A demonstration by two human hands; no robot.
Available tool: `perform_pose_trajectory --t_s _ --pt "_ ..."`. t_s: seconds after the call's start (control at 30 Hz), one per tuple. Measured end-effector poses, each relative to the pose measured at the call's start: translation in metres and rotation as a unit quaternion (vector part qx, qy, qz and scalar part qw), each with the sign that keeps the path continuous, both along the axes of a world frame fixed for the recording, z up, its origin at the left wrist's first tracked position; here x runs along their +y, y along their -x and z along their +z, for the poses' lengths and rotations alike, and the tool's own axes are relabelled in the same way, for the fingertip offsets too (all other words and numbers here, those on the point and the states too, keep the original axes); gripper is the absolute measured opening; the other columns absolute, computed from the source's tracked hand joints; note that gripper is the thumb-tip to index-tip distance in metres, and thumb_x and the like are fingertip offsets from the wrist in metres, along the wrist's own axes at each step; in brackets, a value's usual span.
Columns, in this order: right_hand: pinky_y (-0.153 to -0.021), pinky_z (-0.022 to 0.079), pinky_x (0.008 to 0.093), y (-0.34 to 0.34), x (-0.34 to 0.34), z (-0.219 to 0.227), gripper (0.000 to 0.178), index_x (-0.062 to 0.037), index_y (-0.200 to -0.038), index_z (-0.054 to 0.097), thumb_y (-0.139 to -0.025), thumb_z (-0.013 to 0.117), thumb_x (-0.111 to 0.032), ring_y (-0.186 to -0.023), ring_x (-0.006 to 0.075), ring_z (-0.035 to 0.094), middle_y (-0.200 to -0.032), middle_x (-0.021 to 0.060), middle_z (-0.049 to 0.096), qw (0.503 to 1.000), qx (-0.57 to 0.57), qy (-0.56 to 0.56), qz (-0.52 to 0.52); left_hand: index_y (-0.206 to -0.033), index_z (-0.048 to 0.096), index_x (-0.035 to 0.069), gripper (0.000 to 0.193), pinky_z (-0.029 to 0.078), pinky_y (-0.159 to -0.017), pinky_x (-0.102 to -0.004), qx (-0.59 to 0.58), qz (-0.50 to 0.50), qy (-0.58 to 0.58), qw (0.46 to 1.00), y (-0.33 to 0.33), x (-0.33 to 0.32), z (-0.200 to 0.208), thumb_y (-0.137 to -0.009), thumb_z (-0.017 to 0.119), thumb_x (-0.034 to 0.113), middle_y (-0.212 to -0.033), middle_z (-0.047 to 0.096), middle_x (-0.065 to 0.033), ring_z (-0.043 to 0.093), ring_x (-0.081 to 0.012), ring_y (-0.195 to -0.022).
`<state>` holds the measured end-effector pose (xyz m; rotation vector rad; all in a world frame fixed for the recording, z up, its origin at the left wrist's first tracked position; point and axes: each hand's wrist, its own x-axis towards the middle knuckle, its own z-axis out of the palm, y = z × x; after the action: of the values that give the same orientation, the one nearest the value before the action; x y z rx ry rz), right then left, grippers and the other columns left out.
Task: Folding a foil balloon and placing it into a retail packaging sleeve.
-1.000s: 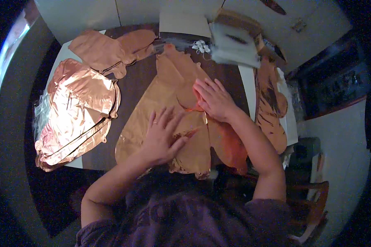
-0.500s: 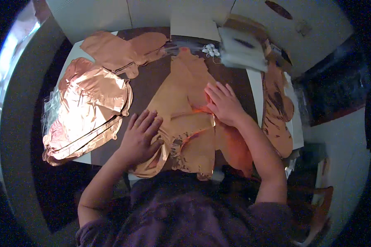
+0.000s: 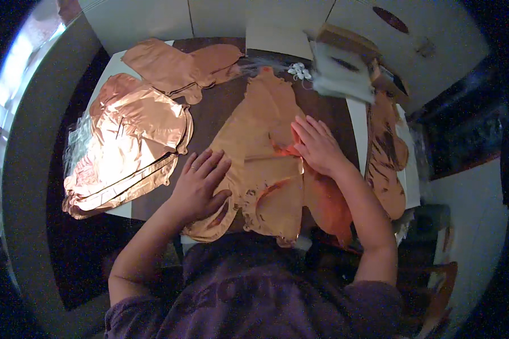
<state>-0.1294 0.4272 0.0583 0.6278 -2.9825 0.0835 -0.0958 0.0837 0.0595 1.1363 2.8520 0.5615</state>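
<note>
A flat, lobed, copper-gold sheet, seemingly foil, lies creased across a dark brown table, its narrow end pointing away.

Left hand moved off middle of copper foil sheet to its left edge, left of frame centre. Lower-left lobe (smooth earlier) now wrinkled. Table farther right in frame.
</note>
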Motion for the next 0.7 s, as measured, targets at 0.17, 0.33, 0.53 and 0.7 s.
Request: perform_pose_trajectory --t_s 0.17,0.33,0.53,0.7 --pt "-0.108 0.030 0.0469 0.001 0.000 -0.006 0.053 -0.0091 -0.141 0.039 -0.093 0.051 -0.030 -0.133 0.0342 0.035 -0.148 0.0109 0.035 1.000 0.012 0.005 -0.004 -0.136 0.044 0.009 0.065 0.028 -0.108 -0.0544 0.040 -0.005 -0.024 0.999 0.003 0.001 -0.001 -0.081 0.065 0.036 -0.141 0.041 -0.0157 0.037 -0.0370 -0.132" --pt "-0.105 0.033 0.0459 0.000 -0.003 -0.001 0.053 -0.0118 -0.141 0.039 -0.093 0.050 -0.031 -0.132 0.0335 0.036 -0.148 0.0082 0.036 1.000 0.001 -0.028 -0.014 -0.134 0.046 0.009 0.064 0.030 -0.107 -0.0549 0.041 -0.009 -0.037 0.998 0.003 0.003 0.000 -0.079 0.066 0.034 -0.140 0.043 -0.0159 0.038 -0.0372 -0.130" --pt "-0.102 0.034 0.0451 0.002 -0.006 -0.003 0.052 -0.0123 -0.140 0.040 -0.093 0.050 -0.031 -0.128 0.0321 0.039 -0.147 0.0058 0.038 0.998 0.028 -0.056 -0.010 -0.126 0.051 0.006 0.059 0.032 -0.104 -0.0540 0.050 -0.003 -0.061 0.997 0.005 0.001 0.005 -0.077 0.068 0.034 -0.133 0.048 -0.0175 0.044 -0.0370 -0.125" --pt "-0.100 0.035 0.0462 0.003 0.002 -0.019 0.051 -0.0125 -0.139 0.041 -0.092 0.050 -0.031 -0.127 0.0320 0.040 -0.148 0.0054 0.037 0.996 0.080 -0.038 0.005 -0.123 0.054 0.004 0.059 0.037 -0.098 -0.0498 0.070 -0.022 -0.138 0.988 0.025 0.037 0.037 -0.077 0.068 0.038 -0.128 0.051 -0.0192 0.048 -0.0373 -0.118"
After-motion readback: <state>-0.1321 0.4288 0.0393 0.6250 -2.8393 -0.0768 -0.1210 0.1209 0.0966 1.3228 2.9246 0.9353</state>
